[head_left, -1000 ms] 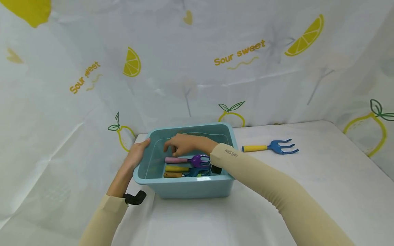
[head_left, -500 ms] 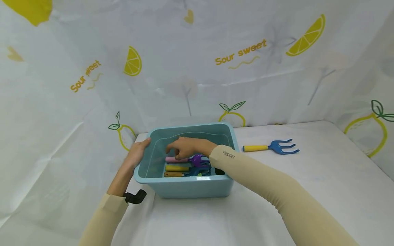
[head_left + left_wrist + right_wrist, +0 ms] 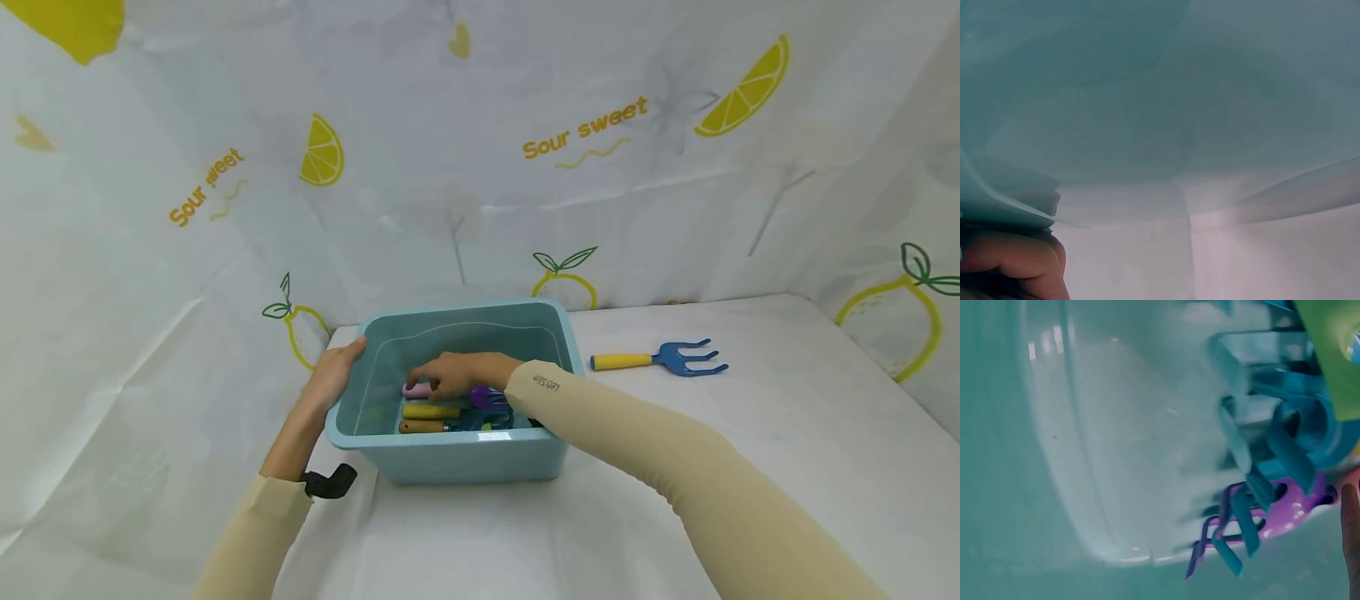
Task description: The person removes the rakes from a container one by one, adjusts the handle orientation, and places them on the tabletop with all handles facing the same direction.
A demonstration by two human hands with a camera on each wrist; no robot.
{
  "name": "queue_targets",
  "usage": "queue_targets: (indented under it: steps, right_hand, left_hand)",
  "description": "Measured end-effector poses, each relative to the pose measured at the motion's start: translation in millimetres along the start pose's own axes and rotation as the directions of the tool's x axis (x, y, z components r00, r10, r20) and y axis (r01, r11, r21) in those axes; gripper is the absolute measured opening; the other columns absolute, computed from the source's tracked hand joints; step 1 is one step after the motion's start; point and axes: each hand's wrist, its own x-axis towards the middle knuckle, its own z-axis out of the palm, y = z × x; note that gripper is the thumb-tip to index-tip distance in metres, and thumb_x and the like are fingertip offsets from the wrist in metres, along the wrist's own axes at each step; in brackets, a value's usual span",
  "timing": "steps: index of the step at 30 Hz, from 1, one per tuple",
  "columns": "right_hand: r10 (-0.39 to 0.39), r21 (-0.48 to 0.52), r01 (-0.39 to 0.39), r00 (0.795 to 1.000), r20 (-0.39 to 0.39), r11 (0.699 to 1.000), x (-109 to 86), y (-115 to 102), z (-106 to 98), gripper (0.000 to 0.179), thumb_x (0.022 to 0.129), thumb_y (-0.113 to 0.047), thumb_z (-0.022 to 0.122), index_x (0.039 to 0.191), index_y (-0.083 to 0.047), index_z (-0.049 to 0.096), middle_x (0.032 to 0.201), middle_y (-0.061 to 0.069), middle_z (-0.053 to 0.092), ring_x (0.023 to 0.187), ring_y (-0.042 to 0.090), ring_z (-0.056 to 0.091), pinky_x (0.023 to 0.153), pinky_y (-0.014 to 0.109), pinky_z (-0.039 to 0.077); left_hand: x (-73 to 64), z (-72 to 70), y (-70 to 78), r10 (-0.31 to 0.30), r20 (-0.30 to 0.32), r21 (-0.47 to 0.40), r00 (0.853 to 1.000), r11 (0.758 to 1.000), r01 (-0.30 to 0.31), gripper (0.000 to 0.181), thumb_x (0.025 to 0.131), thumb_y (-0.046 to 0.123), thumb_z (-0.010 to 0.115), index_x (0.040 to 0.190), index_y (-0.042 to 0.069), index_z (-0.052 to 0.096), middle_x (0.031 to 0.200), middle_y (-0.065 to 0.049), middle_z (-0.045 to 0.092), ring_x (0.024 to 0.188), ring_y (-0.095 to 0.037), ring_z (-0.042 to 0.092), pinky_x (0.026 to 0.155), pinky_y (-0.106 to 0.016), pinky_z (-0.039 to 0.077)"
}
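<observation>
While the left hand clamps the left rim of the light-blue bin, right hand inside at the pink-handled purple fork — grip on it not discernible, fork lying beside a yellow-handled tool, second fork on white table, right of bin.

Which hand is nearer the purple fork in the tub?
Right. The right hand is inside the blue tub, right over the purple fork; whether it grips the fork is unclear. The left hand is farther off, holding the tub's left rim.
</observation>
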Motion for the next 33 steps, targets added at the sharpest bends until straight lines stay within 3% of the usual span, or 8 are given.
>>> queue_targets:
  steps: [7,14,22,33]
  right_hand:
    - [0.021,0.005,-0.022,1.000,0.011,1.000,3.6,1,9,0.053,0.105,-0.016,0.060,0.155,-0.018,0.047,0.143,0.013,0.062,0.125,0.024,0.062,0.107,0.039,0.051]
    - [0.051,-0.043,-0.051,0.998,0.019,0.998,5.6,1,20,0.061,0.100,-0.017,0.063,0.157,-0.027,0.043,0.124,0.007,0.067,0.097,0.015,0.060,0.086,0.028,0.052]
    - [0.032,-0.133,-0.028,0.999,0.032,0.991,5.9,0,23,0.061,0.101,-0.014,0.064,0.156,-0.031,0.044,0.100,0.001,0.061,0.083,0.013,0.054,0.072,0.023,0.045]
    - [0.085,-0.166,-0.077,0.996,0.036,0.983,5.7,-2,29,0.059,0.103,-0.016,0.065,0.154,-0.038,0.045,0.097,-0.001,0.055,0.087,0.015,0.052,0.078,0.028,0.046]
  left_hand:
    - [1.4,-1.9,-0.4,0.004,0.005,-0.009,1.000,1.000,-0.004,0.067,0.110,0.050,0.034,0.142,-0.006,0.054,0.132,-0.024,0.063,0.101,-0.020,0.064,0.074,-0.028,0.052]
    - [1.3,-0.1,-3.5,-0.005,-0.004,-0.023,1.000,1.000,0.005,0.068,0.110,0.050,0.035,0.141,-0.007,0.054,0.130,-0.023,0.064,0.099,-0.020,0.064,0.073,-0.029,0.052]
    - [0.1,1.8,-4.1,0.010,-0.013,-0.014,1.000,1.000,-0.010,0.068,0.110,0.049,0.034,0.143,-0.007,0.053,0.137,-0.027,0.062,0.111,-0.028,0.068,0.076,-0.028,0.054]
    - [1.0,0.1,-4.1,0.018,-0.007,-0.028,1.000,0.999,-0.018,0.066,0.110,0.049,0.035,0.135,-0.007,0.059,0.125,-0.024,0.068,0.091,-0.016,0.068,0.072,-0.027,0.055]
